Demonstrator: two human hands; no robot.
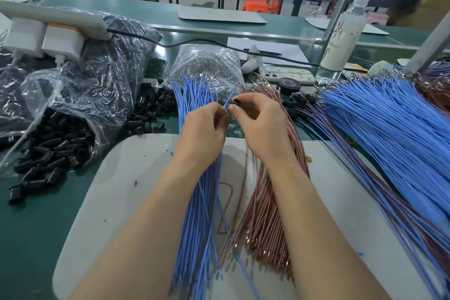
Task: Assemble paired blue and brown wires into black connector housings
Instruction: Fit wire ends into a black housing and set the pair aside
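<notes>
Black housing (236, 102) pinched in right hand (261, 124) grip, blue wire (229, 100) in left hand (203, 129)

my left hand (203, 129) pinches a blue wire (229, 99) | my right hand (261, 124) grips a black housing (236, 101) | both over the pad's (126, 178) far edge

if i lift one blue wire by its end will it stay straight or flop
Probably flops: the blue wires are thin, and several already curve and cross. Likely very light. Neighbours may drag along, since they lie piled together.

Green bench (29, 226), grey mat (136, 178), black housings (151, 109), blue wires (389, 129)
</notes>
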